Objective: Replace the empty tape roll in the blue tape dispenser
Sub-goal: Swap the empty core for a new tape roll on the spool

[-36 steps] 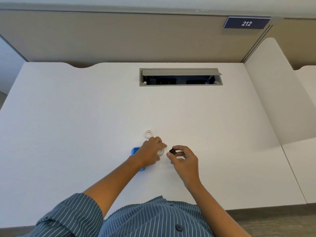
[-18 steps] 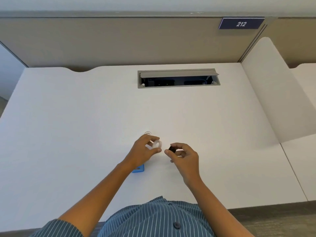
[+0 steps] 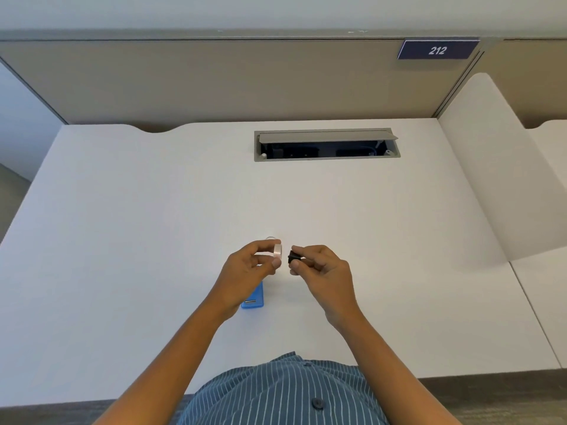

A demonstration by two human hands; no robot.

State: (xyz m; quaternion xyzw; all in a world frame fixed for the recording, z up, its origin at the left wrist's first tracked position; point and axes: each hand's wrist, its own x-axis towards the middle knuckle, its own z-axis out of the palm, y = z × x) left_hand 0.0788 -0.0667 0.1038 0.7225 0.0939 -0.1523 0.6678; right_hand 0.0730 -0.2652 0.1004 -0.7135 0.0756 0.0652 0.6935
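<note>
Both hands are up over the white desk [image 3: 153, 240], facing each other. The left hand [image 3: 245, 271] pinches a clear roll of tape [image 3: 277, 250] between thumb and forefinger, the roll turned on edge so its flat face looks toward the other hand. The right hand [image 3: 322, 268] has its fingertips closed tight on a small black hub [image 3: 294, 257] (too small to make out any detail on it), and that piece sits just beside the tape roll, a narrow gap between them, not touching.

Down on the desk, the blue dispenser [image 3: 254, 297] lies flat below the left hand, partly covered by the wrist, its near end showing with a small grey fitting on it. Just past the left fingertips, a faint pale ring [image 3: 270, 238] peeks out on the desk surface, mostly hidden behind the held roll; what it is I can't tell for sure.

Farther back, an open cable slot [image 3: 326, 145] is set into the desk, with its grey flap raised. On the tan partition behind it hangs a dark sign reading 212 [image 3: 437, 50]. At the bottom edge, a blue striped shirt [image 3: 282, 391] fills the view.
</note>
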